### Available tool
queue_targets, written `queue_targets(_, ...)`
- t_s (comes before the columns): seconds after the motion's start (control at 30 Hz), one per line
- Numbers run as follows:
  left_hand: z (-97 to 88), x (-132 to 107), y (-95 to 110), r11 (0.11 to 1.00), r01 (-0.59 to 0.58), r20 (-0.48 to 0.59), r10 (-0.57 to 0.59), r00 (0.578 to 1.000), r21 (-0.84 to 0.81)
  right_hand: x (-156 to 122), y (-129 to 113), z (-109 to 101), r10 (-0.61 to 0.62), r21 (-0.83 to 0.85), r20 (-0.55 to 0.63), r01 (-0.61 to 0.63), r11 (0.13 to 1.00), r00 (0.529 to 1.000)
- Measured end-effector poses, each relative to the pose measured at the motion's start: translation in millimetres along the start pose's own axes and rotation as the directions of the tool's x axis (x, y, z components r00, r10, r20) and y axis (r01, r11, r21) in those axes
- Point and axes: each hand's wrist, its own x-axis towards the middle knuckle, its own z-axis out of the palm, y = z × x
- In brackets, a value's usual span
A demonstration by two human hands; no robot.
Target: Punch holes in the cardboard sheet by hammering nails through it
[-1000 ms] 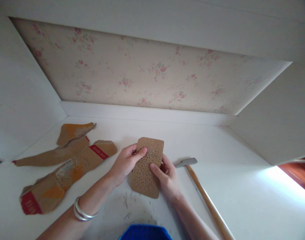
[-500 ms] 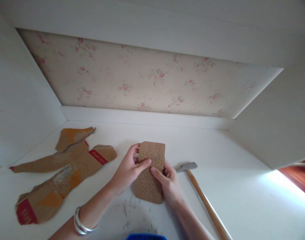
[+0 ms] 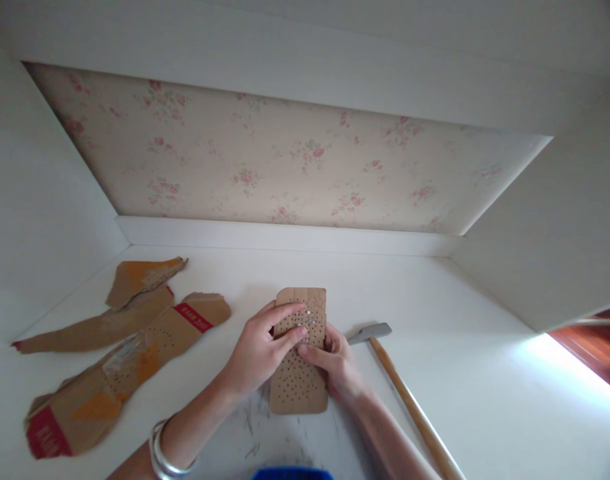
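Note:
A small brown cardboard piece (image 3: 299, 387), punched with many little holes and holding a few metal tacks near its top, lies on the white shelf surface (image 3: 465, 373). My left hand (image 3: 259, 350) rests on its left side with fingertips pinched at the tacks. My right hand (image 3: 335, 363) grips the card's right edge, thumb on top. A hammer (image 3: 385, 350) with a wooden handle lies just right of my right hand, head toward the card.
Torn cardboard pieces (image 3: 119, 347) with red and orange print lie at the left. White side walls and a floral-papered back wall (image 3: 295, 160) enclose the shelf. A blue object (image 3: 292, 474) shows at the bottom edge. Silver bangles (image 3: 161, 453) circle my left wrist.
The perforated card has been lowered from a tilted hold to lie nearly flat and straight on the shelf. My left fingers have moved onto the tacks near its top.

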Motion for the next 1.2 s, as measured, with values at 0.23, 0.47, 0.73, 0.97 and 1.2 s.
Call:
queue_targets(0.23, 1.9, 0.0, -5.1, 0.999, 0.037, -0.030, -0.036, 0.999, 0.015, -0.8, -4.4, 0.1, 0.058, 0.006, 0.011, -0.058, 0.998, 0.998)
queue_targets(0.47, 5.5, -1.3, -1.1, 0.995, -0.032, -0.045, 0.037, 0.998, 0.098, -1.0, -0.2, -2.1, 0.013, -0.004, -0.015, -0.013, 1.000, 1.000)
queue_targets(0.73, 3.0, -0.7, 10.2, 0.979, -0.100, -0.016, 0.104, 0.994, 0.177, -3.0, -1.3, 1.1, -0.006, 0.022, -0.017, 0.006, 1.000, 1.000)
queue_targets(0.97, -0.8, -1.6, 1.6, 0.891, -0.173, -0.084, 0.229, 0.970, 0.420, -0.9, 1.1, 5.5, -0.040, 0.010, 0.029, 0.040, 0.999, 0.999)
queue_targets(1.2, -7.6, -4.2, 5.9, 0.476, -0.366, 0.199, 0.365, 0.909, 0.799, 0.0, 4.3, 5.1, -0.061, -0.044, 0.032, 0.063, 0.997, 0.998)
